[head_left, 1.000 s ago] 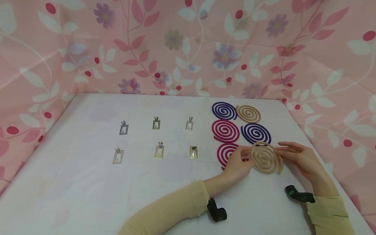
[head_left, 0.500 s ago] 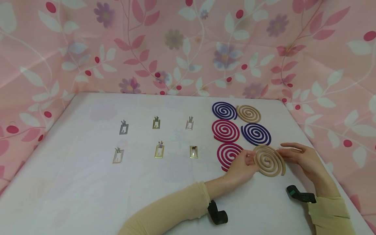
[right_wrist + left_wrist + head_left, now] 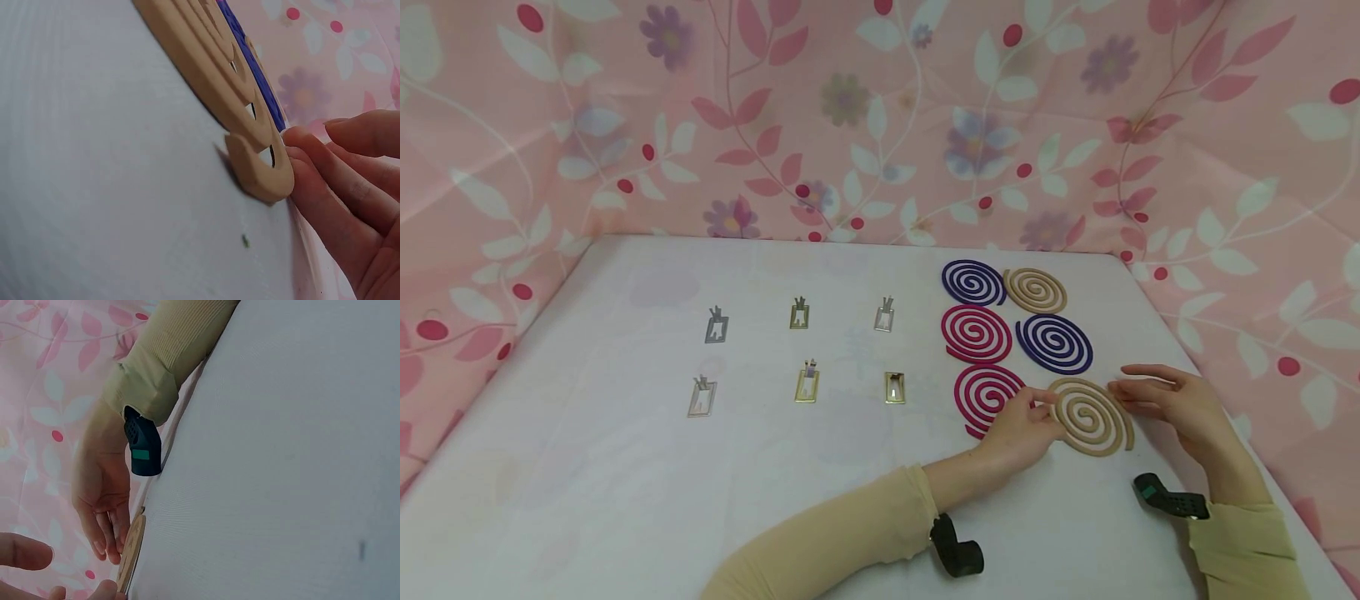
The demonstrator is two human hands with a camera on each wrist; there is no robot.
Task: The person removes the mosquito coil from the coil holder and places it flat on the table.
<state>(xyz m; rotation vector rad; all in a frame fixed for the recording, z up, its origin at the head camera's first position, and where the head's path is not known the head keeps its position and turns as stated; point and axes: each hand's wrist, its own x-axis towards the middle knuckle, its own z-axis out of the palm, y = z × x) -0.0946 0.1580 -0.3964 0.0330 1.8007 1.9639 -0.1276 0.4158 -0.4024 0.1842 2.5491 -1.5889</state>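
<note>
- The flat tan spiral coil (image 3: 1092, 415) lies on the white table (image 3: 625, 500), right between the two hands
- The left hand (image 3: 1026, 427) is at the coil's left edge; its fingertips (image 3: 1051, 410) touch the rim – they are bent a little, but whether they pinch the coil or only rest on it cannot be told
- The right hand (image 3: 1176, 404) is at the coil's right edge; its fingers (image 3: 1138, 390) are long and loose, and the tips touch the outer end of the coil
- In the right wrist view the fingertips (image 3: 312, 169) press lightly against the coil's blunt tail (image 3: 265, 178), and that end sits a bit up off the cloth
- In the left wrist view the coil (image 3: 130, 553) shows edge-on, with the right hand's fingers (image 3: 106, 540) just beside it
- Just past the left fingertips lies a pink spiral coil (image 3: 988, 396), nearly touching the tan one
- Beyond the fingers of both hands lies a purple spiral coil (image 3: 1053, 342), then a second pink coil (image 3: 976, 333), a second purple coil (image 3: 973, 282) and a second tan coil (image 3: 1034, 289)
- Well away from the left hand – out to its left – six small metal stands (image 3: 805, 385) sit in two rows
</note>
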